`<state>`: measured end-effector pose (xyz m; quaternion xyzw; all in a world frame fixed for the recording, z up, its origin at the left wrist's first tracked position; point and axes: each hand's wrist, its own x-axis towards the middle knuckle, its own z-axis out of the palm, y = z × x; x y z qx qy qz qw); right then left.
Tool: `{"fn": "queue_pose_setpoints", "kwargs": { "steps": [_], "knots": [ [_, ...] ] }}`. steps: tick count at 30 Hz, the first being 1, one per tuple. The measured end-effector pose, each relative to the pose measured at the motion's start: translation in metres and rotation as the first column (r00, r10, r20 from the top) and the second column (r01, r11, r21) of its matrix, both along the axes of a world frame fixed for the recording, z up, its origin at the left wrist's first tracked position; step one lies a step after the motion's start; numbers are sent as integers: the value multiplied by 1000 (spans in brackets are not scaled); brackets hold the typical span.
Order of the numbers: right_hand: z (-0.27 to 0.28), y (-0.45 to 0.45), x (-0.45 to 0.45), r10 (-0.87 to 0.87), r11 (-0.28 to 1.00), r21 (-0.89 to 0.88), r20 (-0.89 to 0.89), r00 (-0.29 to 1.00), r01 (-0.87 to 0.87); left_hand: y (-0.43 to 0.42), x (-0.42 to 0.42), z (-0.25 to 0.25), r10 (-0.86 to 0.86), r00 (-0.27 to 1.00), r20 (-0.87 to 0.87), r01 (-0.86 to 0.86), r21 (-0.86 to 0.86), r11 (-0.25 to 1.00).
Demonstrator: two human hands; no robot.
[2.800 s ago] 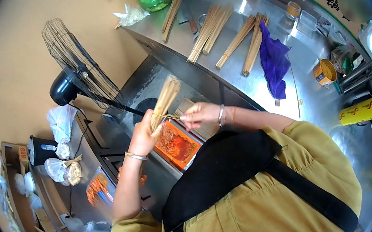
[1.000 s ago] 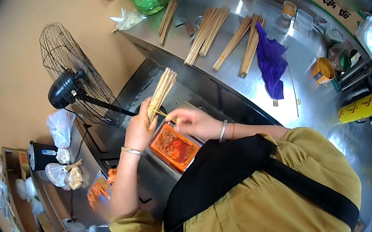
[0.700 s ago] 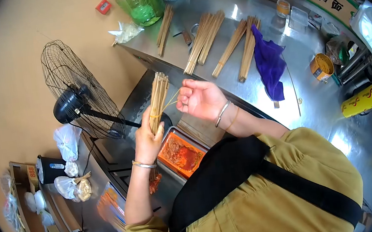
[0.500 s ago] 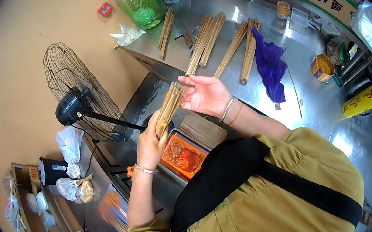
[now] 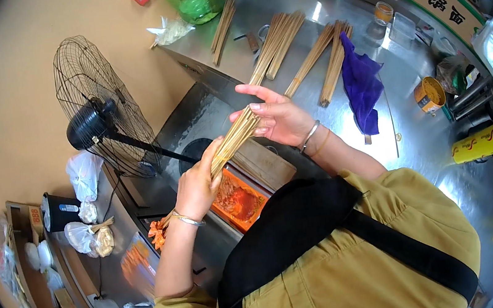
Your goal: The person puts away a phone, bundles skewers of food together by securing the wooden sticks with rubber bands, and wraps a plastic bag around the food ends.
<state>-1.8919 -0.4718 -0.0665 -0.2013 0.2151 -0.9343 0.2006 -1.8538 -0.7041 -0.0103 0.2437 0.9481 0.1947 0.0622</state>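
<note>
My left hand (image 5: 197,187) is wrapped round the lower part of a bundle of thin wooden sticks (image 5: 235,138), tilted up to the right. My right hand (image 5: 275,114) is at the upper end of the bundle, palm turned toward it and fingers apart, with the fingertips at or very near the stick ends. Below the bundle is an orange tray (image 5: 240,202) of red sauce and food. A wooden board (image 5: 268,165) lies to the right of the tray, under my right hand.
More stick bundles (image 5: 274,44) and a purple cloth (image 5: 362,86) lie on the metal counter (image 5: 419,143). A black fan (image 5: 96,121) stands at the left. A yellow roll (image 5: 485,139) and an open orange jar (image 5: 430,94) are at the right. Skewered food (image 5: 138,260) lies at the lower left.
The yellow band was stretched between my hands earlier; now my right hand has let it go and opened beside the stick ends. The bundle has tilted further to the right.
</note>
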Motion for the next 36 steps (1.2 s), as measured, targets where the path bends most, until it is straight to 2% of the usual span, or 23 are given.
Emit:
{"fn": "queue_pose_setpoints", "kwargs": {
  "steps": [3, 4, 6, 8, 10, 13, 16, 17, 18, 19, 20, 21, 22, 23, 24, 26, 27, 28, 29, 31, 33, 34, 36],
  "knots": [
    [15, -8, 7, 25, 1000, -17, 398, 917, -20, -2, -1, -4, 11, 995, 97, -27, 162, 986],
    [6, -11, 5, 28, 1000, -11, 402, 915, -26, -3, -1, -5, 26, 991, 131, -60, 255, 965],
    [-27, -17, -3, 278, 938, -314, 441, 854, -144, -4, -2, -7, 8, 994, 105, -38, 282, 959],
    [-37, -26, 3, 365, 903, -358, 346, 865, -238, -8, -2, -11, 1, 993, 116, -33, 280, 960],
    [-31, -36, 12, 98, 995, 1, 244, 965, -101, -9, -1, -7, 16, 988, 152, -57, 272, 961],
    [-25, -48, 21, 79, 996, 13, 248, 965, -85, -12, 1, -6, 21, 979, 201, -83, 303, 949],
    [-28, -48, 21, 62, 998, -6, 191, 980, -62, -16, -4, -12, 68, 965, 255, -124, 212, 969],
    [-29, -46, 22, -51, 985, 172, 173, 984, 21, -21, -7, -15, 75, 975, 208, -122, 223, 967],
    [-29, -43, 24, -160, 933, 344, 136, 978, 105, -24, -8, -17, 82, 983, 163, -120, 234, 965],
    [-33, -43, 25, -311, 808, 507, -66, 948, 300, -25, -8, -16, 96, 982, 163, -137, 262, 955],
    [-34, -38, 29, -303, 809, 508, -69, 950, 295, -28, -10, -19, 104, 982, 161, -144, 265, 953],
    [-16, -33, 37, -341, 454, 645, -512, 788, 615, -33, -13, -25, 97, 981, 169, -131, 199, 971],
    [2, -29, 45, -160, 44, 508, -847, 508, 860, -35, -14, -28, 90, 979, 183, -115, 132, 985],
    [22, -31, 46, -7, -3, 269, -963, 269, 963, -32, -14, -26, 78, 972, 220, -95, 68, 993],
    [37, -34, 45, 172, -18, 149, -974, 150, 989, -29, -13, -28, 77, 971, 228, -95, 69, 993],
    [26, -44, 29, 514, -49, 242, -826, 232, 969, -20, -14, -32, -55, 982, 178, 81, -144, 986],
    [25, -51, 18, 515, -51, 240, -825, 232, 969, -15, -14, -34, -112, 979, 171, 149, -219, 964],
    [26, -59, 8, 678, -93, 534, -584, 446, 840, -8, -13, -32, -112, 979, 170, 148, -217, 965],
    [23, -64, 2, 791, -194, 753, -258, 554, 629, 0, -11, -28, -144, 978, 152, 184, -292, 939],
    [-3, -67, -3, 761, -124, 807, -296, 578, 577, 3, -10, -30, -182, 979, 93, 204, -401, 893],
    [-37, -66, -4, 677, 83, 875, -401, 617, 478, 7, -3, -22, -158, 984, 83, 178, -397, 900],
    [-33, -64, 5, 705, 99, 876, -396, 589, 472, 9, 2, -21, -170, 981, 90, 192, -396, 898],
    [-19, -57, 22, 560, -2, 809, -486, 671, 588, 12, 6, -28, -121, 991, 55, 132, -397, 908]
  ]
}}
